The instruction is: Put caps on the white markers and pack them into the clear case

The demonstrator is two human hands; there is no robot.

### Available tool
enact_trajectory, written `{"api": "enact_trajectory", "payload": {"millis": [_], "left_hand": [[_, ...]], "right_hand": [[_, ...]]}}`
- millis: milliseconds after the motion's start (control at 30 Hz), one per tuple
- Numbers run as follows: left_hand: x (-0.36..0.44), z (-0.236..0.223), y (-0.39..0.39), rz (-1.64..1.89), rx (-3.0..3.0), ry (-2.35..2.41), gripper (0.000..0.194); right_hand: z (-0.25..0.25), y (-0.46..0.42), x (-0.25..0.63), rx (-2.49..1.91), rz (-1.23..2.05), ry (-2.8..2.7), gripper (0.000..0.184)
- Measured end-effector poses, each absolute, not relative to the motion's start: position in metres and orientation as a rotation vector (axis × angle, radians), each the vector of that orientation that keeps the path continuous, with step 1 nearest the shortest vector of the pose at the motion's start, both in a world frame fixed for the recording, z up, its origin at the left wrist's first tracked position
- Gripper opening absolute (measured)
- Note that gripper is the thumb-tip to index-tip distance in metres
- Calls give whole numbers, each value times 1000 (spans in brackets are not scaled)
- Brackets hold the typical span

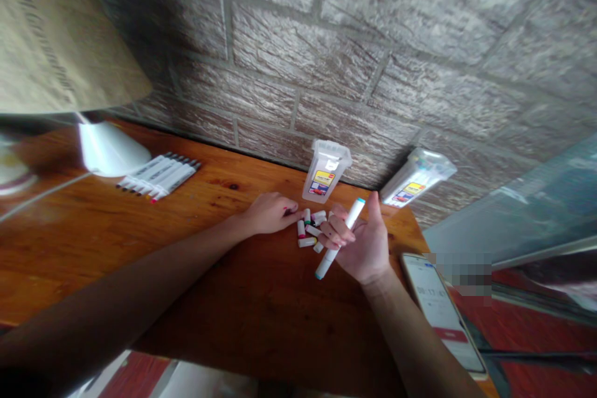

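Observation:
My right hand [361,249], palm up with the thumb sticking out, has its fingers curled around a white marker [349,224] with light-blue ends. The marker slants above the table. To its left is a small pile of marker caps [306,242], white with coloured ends such as pink, green and yellow. My left hand [270,214] rests on the table with its back up, fingertips at the left edge of this pile. Nothing shows in it; its fingers are loosely bent and partly hidden. Behind the caps stands a clear plastic marker case [325,172] with a yellow label.
A second clear case [416,180] with markers in it stands at the back right by the brick wall [298,56]. A row of markers [159,175] lies at left beside a lamp [109,148]. A phone [443,311] lies along the right edge of the wooden table [224,280].

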State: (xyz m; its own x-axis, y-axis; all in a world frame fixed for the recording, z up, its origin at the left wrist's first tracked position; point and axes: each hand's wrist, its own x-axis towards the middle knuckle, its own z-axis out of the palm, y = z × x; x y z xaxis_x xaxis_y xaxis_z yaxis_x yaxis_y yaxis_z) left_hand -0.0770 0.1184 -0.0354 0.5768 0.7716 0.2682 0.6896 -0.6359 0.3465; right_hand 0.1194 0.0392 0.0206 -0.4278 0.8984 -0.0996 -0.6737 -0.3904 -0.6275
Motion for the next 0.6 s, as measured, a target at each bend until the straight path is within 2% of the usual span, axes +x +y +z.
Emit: {"api": "enact_trajectory", "payload": {"millis": [400, 600], "left_hand": [[-77, -36, 119, 550, 2624, 1259, 57], [-76, -37, 120, 553, 2624, 1247, 56]], "right_hand": [[19, 38, 118, -532, 1954, -607, 56], [23, 36, 122, -493, 1894, -639, 47]]}}
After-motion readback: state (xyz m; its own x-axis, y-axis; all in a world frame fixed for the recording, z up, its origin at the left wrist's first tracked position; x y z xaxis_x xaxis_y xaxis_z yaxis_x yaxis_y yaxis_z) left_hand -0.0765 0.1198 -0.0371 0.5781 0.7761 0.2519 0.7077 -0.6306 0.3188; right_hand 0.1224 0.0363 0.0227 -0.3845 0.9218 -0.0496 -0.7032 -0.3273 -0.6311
